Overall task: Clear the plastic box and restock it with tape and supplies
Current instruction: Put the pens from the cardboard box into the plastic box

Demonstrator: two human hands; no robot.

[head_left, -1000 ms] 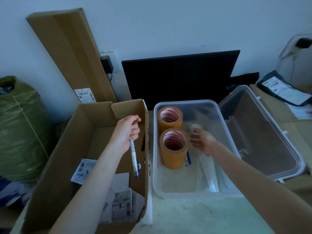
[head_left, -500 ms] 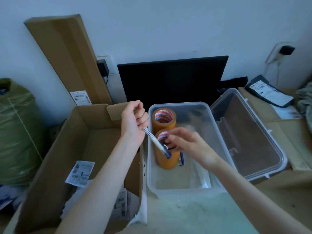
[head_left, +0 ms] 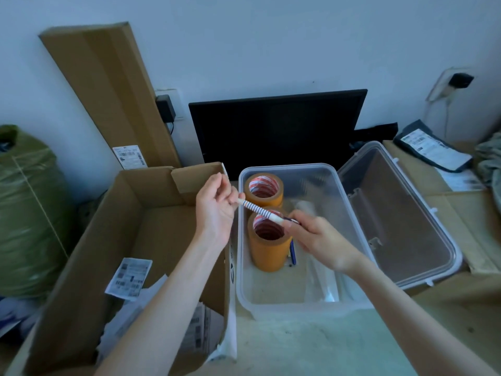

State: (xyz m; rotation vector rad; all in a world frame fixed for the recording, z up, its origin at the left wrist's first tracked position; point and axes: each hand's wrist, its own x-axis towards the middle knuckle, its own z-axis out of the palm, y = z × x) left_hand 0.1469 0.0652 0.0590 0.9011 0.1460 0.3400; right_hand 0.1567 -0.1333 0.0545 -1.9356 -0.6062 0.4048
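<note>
A clear plastic box (head_left: pixel 349 221) stands open on the table, its lid (head_left: pixel 401 213) lying open to the right. Inside stand two brown tape rolls, one at the back (head_left: pixel 264 189) and one nearer (head_left: pixel 267 249), with a blue pen (head_left: pixel 292 253) and clear plastic wrapping (head_left: pixel 322 280) on the floor of the box. A striped pen (head_left: pixel 257 210) is held above the nearer roll. My left hand (head_left: pixel 215 210) grips its upper end. My right hand (head_left: pixel 317 240) pinches its lower tip.
An open cardboard box (head_left: pixel 135 240) with shipping labels and papers sits left of the plastic box. A black monitor (head_left: pixel 276 126) stands behind. A long flat carton (head_left: pixel 108 90) leans on the wall. A green sack (head_left: pixel 27 213) is far left; parcels lie at the right.
My left hand carried the striped pen from over the cardboard box to above the plastic box. My right hand rose from the box floor and took hold of the pen's tip.
</note>
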